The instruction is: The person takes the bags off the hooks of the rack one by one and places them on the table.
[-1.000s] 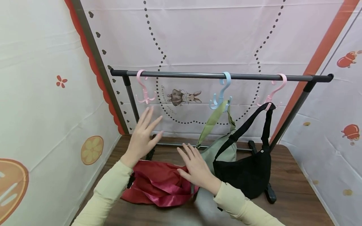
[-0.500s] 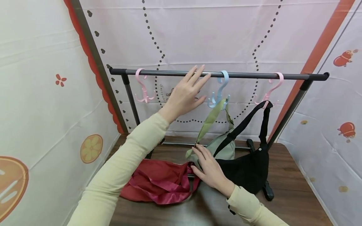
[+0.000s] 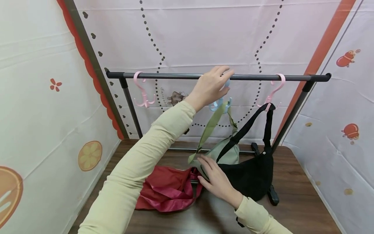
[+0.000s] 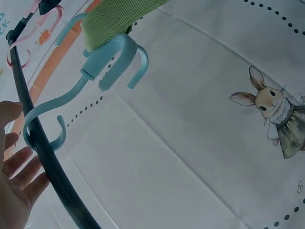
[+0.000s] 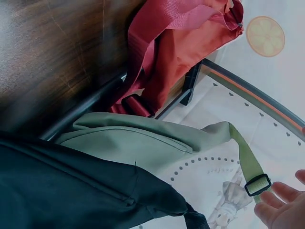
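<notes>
Head view: left hand (image 3: 208,87) touches in near the blue hook (image 4: 99,63), right hand (image 3: 217,182) by the green bag (image 5: 131,145), both grips loose, empty!

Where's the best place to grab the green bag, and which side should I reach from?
I'd pinch its light green strap, a bit below the blue hook, reaching in from the left in the head view. That stretch hangs flat and slanting with space around it. On the right, the black bag covers part of the green bag, so reaching there looks harder.
</notes>
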Available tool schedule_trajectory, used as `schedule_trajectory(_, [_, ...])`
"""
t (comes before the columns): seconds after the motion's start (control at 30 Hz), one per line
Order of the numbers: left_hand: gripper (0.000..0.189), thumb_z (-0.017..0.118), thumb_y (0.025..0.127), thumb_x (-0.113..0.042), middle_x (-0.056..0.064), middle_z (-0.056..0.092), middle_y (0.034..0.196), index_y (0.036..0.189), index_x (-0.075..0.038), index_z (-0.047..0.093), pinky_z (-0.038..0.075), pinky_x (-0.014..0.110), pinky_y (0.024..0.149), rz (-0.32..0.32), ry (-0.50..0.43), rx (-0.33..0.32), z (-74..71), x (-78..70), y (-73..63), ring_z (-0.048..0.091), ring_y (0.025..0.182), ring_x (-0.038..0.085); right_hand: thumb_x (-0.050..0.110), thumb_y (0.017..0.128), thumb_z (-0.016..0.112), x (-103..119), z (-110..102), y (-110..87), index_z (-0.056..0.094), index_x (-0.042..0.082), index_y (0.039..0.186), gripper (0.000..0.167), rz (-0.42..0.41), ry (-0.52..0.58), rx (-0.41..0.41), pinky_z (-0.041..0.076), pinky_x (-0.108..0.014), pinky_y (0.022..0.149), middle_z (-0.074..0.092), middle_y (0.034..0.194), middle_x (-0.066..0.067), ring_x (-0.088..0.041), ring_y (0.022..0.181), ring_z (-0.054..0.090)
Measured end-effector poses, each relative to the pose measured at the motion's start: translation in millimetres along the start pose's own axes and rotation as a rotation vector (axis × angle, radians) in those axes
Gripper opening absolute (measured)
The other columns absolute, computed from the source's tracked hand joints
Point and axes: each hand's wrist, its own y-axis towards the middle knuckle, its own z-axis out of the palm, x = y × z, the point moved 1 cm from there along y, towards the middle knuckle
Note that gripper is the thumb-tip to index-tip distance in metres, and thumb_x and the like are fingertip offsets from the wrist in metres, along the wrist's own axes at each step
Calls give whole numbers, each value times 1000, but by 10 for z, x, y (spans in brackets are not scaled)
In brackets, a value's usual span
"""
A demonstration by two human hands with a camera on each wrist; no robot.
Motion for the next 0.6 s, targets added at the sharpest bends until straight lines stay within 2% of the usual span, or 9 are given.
schedule_trajectory(0.2, [33,60,87,-24,4,58,116,115,-7,59,48,25,81,-72,-56,-54,55,34,5,54,104,17,27,88,56,-43,1,-35,44,4,131,50,-14,-8,-2,41,-42,93,43,131,-16,-24,122,40])
schedule_trajectory(0.4, [27,62,86,-21,4,61,111,108,-6,62,48,23,79,-90,-104,-92,66,47,11,57,97,16,23,87,57,-62,-60,6,43,5,132,50,-1,3,5,42,-41,92,44,131,-15,-22,120,41])
schedule_trajectory(0.6, [24,64,84,-18,3,62,107,104,-5,64,47,23,79,-82,-150,-91,39,76,15,58,93,15,14,83,63,-155,-279,151,42,2,131,54,36,12,-63,44,-42,88,43,131,-14,-26,118,42])
